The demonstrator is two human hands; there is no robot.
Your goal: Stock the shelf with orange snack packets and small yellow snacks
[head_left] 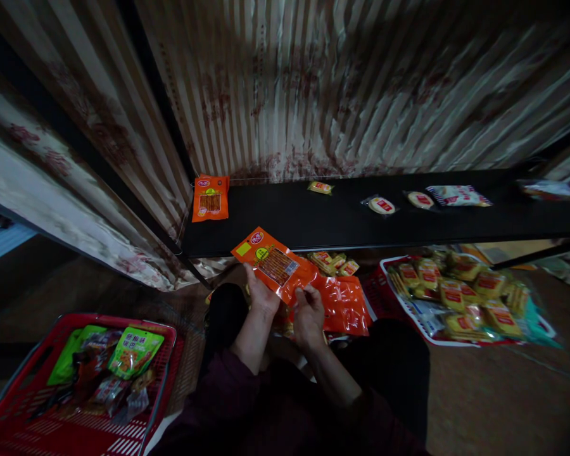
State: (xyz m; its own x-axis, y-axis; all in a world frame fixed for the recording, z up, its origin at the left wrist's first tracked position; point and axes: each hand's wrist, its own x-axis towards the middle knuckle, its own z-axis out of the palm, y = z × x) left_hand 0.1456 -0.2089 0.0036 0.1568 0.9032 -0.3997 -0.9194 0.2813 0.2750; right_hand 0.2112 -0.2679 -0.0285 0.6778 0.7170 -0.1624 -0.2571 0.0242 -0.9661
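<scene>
An orange snack packet (272,261) is held up in front of the black shelf (294,221). My left hand (261,292) grips its lower left edge, fingers closed on it. My right hand (308,313) is closed on the packet's lower right corner, over a large orange bag (344,304) that lies below. A second orange packet (211,197) leans at the shelf's left end against the wall.
Small wrapped snacks (382,205) lie spaced along the shelf to the right. A red basket (38,405) with green and mixed packets stands at lower left. A red-and-white basket (408,310) full of yellow packets sits at right under the shelf. Striped curtain hangs behind.
</scene>
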